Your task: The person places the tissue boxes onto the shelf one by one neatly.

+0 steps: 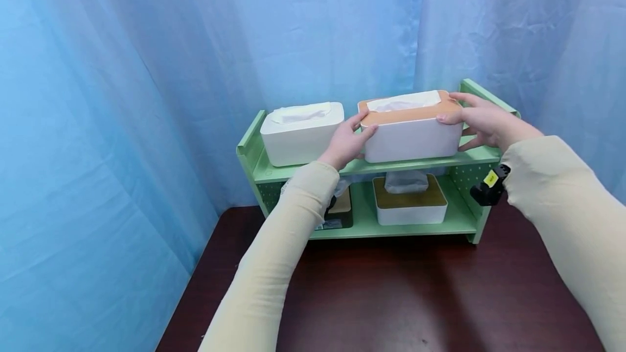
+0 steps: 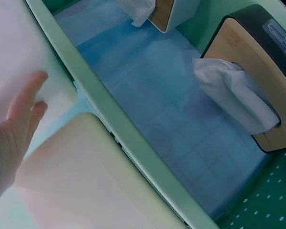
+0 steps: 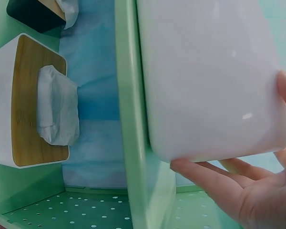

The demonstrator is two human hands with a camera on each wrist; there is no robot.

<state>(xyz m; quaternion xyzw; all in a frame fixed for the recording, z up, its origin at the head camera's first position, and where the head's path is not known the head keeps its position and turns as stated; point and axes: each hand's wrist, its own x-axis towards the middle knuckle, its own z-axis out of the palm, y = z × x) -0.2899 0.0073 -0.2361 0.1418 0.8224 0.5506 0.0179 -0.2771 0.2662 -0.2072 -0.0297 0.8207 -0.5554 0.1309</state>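
On the right half of the green rack's upper shelf stands a white tissue box (image 1: 413, 140) with an orange-brown lid and a tissue showing in its slot. My left hand (image 1: 344, 143) holds its left end, fingertips at the top corner and thumb on the front face. At the other end my right hand (image 1: 481, 121) grips the box, the thumb over the front top edge and the fingers spread around the side. The right wrist view shows those fingers along the end of the box (image 3: 209, 81). An all-white tissue box (image 1: 303, 137) stands to the left.
The green rack (image 1: 464, 227) stands on a dark reddish-brown table (image 1: 371, 297). Its lower shelf carries a white tissue box with a wooden lid (image 1: 411, 213) and a black one with a wooden face (image 2: 229, 43). Blue curtains (image 1: 195, 69) hang behind and at the left.
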